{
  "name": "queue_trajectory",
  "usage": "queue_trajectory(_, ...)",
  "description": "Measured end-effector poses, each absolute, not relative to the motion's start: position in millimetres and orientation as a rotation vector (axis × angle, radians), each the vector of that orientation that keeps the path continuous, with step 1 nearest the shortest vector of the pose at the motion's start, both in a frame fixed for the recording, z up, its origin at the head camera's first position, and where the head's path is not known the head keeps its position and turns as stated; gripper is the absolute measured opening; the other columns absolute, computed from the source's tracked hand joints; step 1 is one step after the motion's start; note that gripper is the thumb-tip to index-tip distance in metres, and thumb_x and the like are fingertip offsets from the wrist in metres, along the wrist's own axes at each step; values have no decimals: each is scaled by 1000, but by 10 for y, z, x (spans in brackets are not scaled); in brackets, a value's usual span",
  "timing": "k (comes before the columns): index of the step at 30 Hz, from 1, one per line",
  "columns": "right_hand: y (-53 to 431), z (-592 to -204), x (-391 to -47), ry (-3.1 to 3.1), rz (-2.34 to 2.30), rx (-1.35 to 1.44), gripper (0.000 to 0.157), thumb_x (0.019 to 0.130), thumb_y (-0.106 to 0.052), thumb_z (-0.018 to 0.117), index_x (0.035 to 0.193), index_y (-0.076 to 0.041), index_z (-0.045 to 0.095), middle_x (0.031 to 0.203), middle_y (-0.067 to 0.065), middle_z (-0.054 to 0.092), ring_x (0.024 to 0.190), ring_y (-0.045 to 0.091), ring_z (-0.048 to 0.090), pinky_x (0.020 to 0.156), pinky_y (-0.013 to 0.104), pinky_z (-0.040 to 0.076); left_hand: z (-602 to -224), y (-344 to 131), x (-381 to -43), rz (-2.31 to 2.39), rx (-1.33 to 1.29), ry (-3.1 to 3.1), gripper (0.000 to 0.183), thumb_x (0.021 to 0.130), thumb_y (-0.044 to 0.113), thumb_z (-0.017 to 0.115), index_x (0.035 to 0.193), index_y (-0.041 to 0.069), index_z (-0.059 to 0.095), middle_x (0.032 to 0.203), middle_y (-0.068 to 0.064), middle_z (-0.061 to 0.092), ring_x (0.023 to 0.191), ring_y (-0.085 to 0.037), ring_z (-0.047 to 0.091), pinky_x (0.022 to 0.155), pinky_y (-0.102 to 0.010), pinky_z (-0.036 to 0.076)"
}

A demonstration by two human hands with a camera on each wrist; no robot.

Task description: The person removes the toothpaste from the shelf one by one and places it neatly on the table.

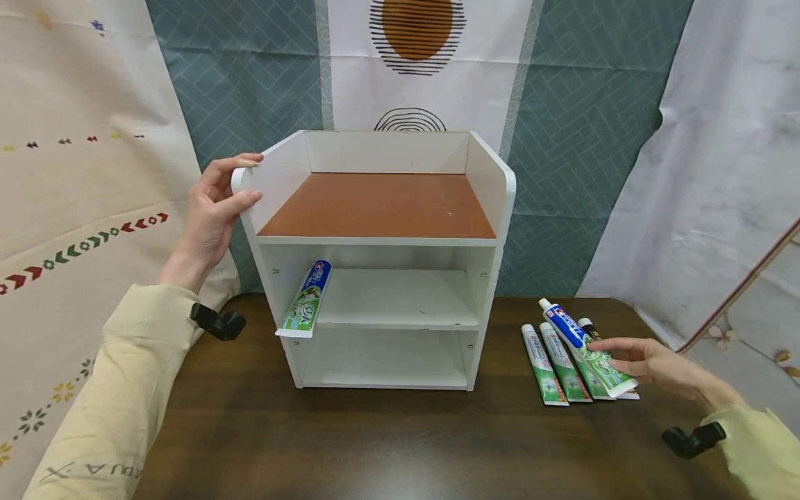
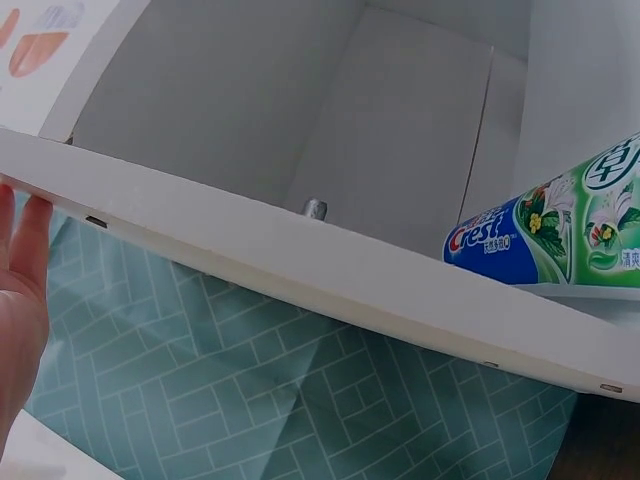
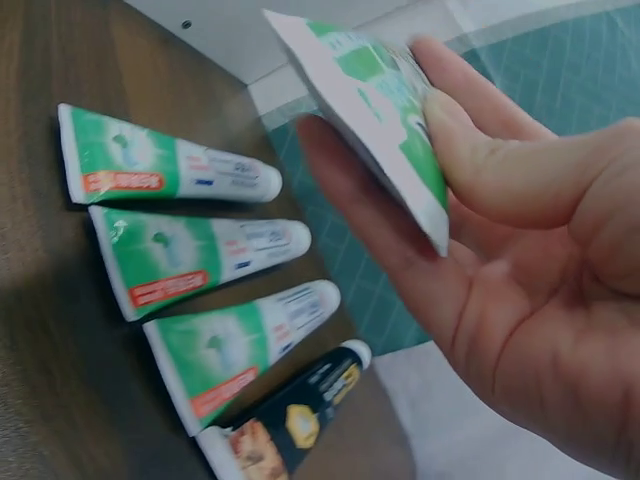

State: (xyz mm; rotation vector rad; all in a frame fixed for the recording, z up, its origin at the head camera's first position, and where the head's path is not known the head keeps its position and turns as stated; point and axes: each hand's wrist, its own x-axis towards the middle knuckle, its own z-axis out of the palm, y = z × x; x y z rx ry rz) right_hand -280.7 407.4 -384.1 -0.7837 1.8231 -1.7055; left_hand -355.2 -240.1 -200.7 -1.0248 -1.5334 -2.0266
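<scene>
A white shelf unit point(image 1: 400, 239) with a brown top board point(image 1: 387, 205) stands on the table. My left hand point(image 1: 215, 201) grips the upper front edge of its left side panel point(image 2: 260, 235). On the middle shelf, at the left, a blue and green Crest toothpaste tube point(image 1: 307, 300) lies with its flat end jutting over the front edge. My right hand point(image 1: 656, 364) pinches a matching toothpaste tube point(image 1: 565, 326) between thumb and fingers, above several other tubes. Among those are green and white tubes point(image 3: 180, 160) and one black tube point(image 3: 300, 420).
The dark wooden table point(image 1: 387, 444) runs in front of the unit. Patterned green cloth point(image 1: 581, 160) hangs behind it. Cream cloth point(image 1: 75, 194) hangs at the left, and pale cloth point(image 1: 719, 118) at the right.
</scene>
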Motion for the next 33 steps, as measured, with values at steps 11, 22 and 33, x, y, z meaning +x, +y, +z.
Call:
queue_trajectory(11, 4098, -4040, -2739, 2327, -1672, -445, 38, 95, -6, 45, 133, -5, 43, 120, -22, 46, 96, 5, 50, 69, 38, 48, -2000, -2401, -3557, -2028, -1018, -1536, 36, 79, -15, 56, 111, 2, 59, 127, -15, 45, 112, -27, 40, 78, -29, 45)
queue_trajectory(22, 4365, -4221, -2739, 2553, -1706, -292, 34, 92, -11, 52, 126, -8, 52, 109, -25, 47, 66, 2, 45, 45, 33, 34, -2007, -2398, -3562, -2041, -1024, -1528, 36, 79, -15, 56, 111, 2, 60, 127, -15, 45, 111, -27, 40, 77, -29, 45)
queue_trajectory(33, 4710, -4316, -2747, 2538, -1651, -358, 32, 94, -5, 47, 125, -3, 52, 107, -25, 47, 89, -3, 47, 61, 23, 43, -2008, -2397, -3547, -2023, -1017, -1545, 34, 80, -13, 57, 110, 2, 60, 127, -16, 44, 112, -27, 39, 78, -29, 45)
